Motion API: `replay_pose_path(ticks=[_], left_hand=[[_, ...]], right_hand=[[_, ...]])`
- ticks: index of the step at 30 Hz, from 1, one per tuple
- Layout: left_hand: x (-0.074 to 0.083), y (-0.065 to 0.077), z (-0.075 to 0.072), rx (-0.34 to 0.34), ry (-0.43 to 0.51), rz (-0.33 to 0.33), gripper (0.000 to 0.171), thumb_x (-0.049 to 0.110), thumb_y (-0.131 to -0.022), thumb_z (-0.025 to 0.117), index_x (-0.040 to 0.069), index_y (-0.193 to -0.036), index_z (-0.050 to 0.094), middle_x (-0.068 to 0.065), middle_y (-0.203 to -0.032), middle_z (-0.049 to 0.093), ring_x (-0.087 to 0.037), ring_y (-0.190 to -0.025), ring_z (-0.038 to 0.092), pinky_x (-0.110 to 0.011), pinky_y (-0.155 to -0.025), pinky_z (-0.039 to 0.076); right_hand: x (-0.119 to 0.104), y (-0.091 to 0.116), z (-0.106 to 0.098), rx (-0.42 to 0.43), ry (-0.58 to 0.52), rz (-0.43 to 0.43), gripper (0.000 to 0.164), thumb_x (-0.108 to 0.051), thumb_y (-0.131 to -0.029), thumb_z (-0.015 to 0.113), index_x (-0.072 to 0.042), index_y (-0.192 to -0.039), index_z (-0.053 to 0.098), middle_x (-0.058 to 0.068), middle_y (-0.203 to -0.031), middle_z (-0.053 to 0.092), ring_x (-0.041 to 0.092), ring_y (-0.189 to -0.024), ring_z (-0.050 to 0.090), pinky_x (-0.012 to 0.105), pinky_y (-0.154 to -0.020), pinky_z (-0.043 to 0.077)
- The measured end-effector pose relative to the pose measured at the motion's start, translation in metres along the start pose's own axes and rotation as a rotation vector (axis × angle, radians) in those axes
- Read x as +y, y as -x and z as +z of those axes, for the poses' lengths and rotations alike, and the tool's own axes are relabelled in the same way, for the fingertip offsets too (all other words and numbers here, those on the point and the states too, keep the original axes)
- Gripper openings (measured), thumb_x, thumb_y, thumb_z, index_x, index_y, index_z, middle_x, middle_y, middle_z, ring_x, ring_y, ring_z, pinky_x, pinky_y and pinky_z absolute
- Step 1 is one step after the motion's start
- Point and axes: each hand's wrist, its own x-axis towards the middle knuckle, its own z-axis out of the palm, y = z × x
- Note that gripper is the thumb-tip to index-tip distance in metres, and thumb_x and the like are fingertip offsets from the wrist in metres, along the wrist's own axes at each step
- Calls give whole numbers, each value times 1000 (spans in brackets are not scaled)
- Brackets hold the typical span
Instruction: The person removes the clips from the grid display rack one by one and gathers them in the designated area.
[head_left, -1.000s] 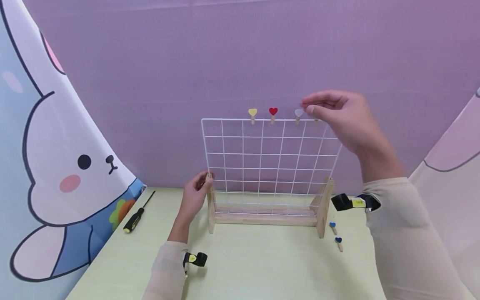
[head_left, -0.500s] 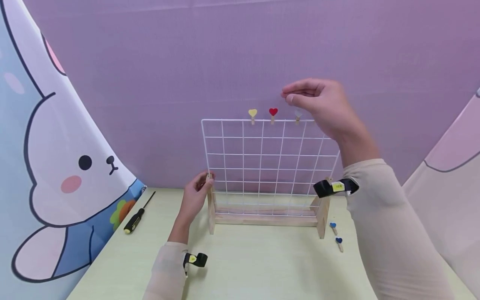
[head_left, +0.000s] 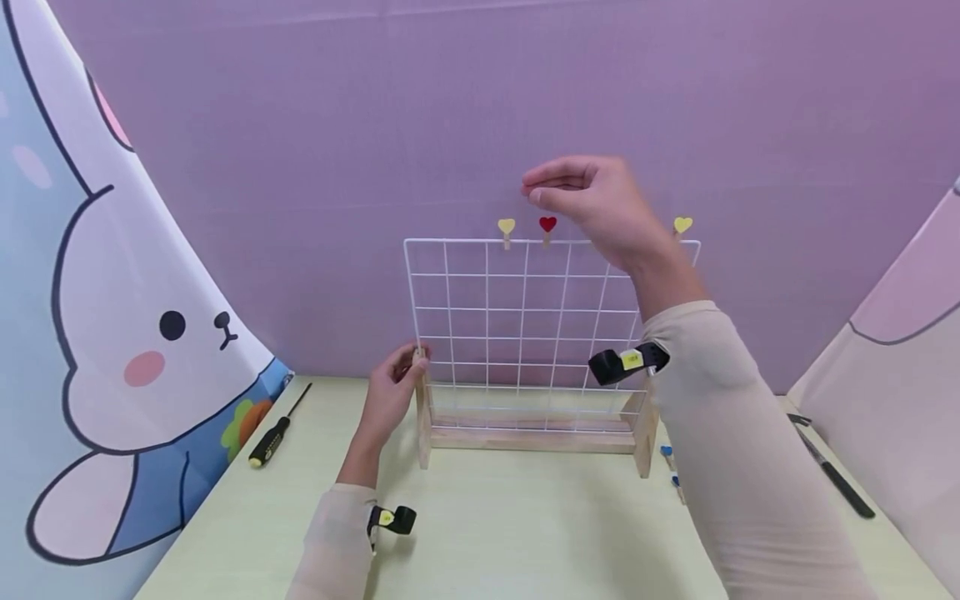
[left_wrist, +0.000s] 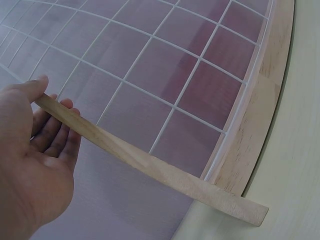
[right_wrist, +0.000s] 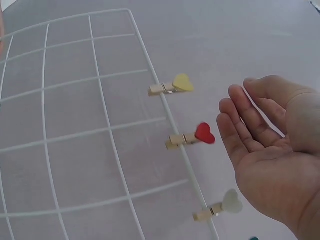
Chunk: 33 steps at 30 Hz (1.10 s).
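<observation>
My left hand [head_left: 390, 387] pinches the top of the left upright [left_wrist: 130, 152] of a wooden stand [head_left: 532, 440], thumb on one side and fingers on the other. A white wire grid [head_left: 487, 309] stands in it. Heart-topped wooden clothespins sit along the grid's top wire: a yellow one [head_left: 507, 226], a red one [head_left: 547, 224], a white one [right_wrist: 231, 201] and another yellow one [head_left: 682, 224] near the right corner. My right forearm hides the white one in the head view. Holding nothing, my right hand [head_left: 600, 204] hovers above the top wire by the red clothespin, fingers loosely bent.
Two blue-heart clothespins [head_left: 667, 452] lie on the table right of the stand, partly behind my right sleeve. A screwdriver [head_left: 268, 442] lies at the left. A black-handled tool [head_left: 847, 492] with a metal head lies at the right edge. Purple cloth [head_left: 300, 167] hangs behind.
My right hand has moved left along the top wire, from the right-hand clothespins to above the red one. The right-end yellow clothespin and black-handled tool have come into view. My left hand stays put.
</observation>
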Motion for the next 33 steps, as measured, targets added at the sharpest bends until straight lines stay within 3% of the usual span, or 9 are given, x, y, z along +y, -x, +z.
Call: replay_pose_path(ticks=[7, 13, 19, 29, 33], left_hand=[[1, 0, 1, 0, -3, 3, 42, 32, -103, 65, 12, -140, 63, -12, -139, 67, -17, -124, 62, -16, -102, 50], [-2, -2, 1, -1, 7, 19, 40, 33, -102, 66, 12, -137, 65, -12, -135, 69, -13, -119, 64, -14, -99, 51], [-3, -2, 3, -2, 16, 22, 41, 32, -102, 66, 9, -137, 65, -13, -135, 69, -13, -119, 64, -15, -100, 51], [-2, -3, 5, -5, 13, 28, 44, 32, -102, 67, 6, -137, 63, -13, -135, 69, -11, -117, 64, -16, -97, 53], [-2, -2, 4, -5, 16, 27, 44, 31, -102, 66, 6, -138, 63, -13, -135, 69, -11, -117, 64, -16, -98, 52]], right_hand=[[-1, -5, 10, -30, 32, 3, 26, -12, -97, 71, -2, -122, 72, 3, -112, 76, 26, -119, 65, 21, -87, 55], [3, -8, 11, -37, 59, 37, 26, -11, -98, 69, -3, -123, 71, 7, -120, 75, 25, -120, 64, 24, -75, 53], [9, -10, 13, -56, 96, 32, 27, -10, -99, 67, 0, -124, 70, 10, -120, 74, 16, -99, 65, 26, -63, 50], [17, -13, 14, -81, 170, 65, 27, -9, -98, 69, -1, -123, 71, -2, -103, 76, 17, -92, 66, 24, -63, 48], [17, -14, 17, -95, 220, 65, 26, -10, -97, 70, -3, -122, 72, -2, -101, 75, 16, -89, 66, 23, -63, 47]])
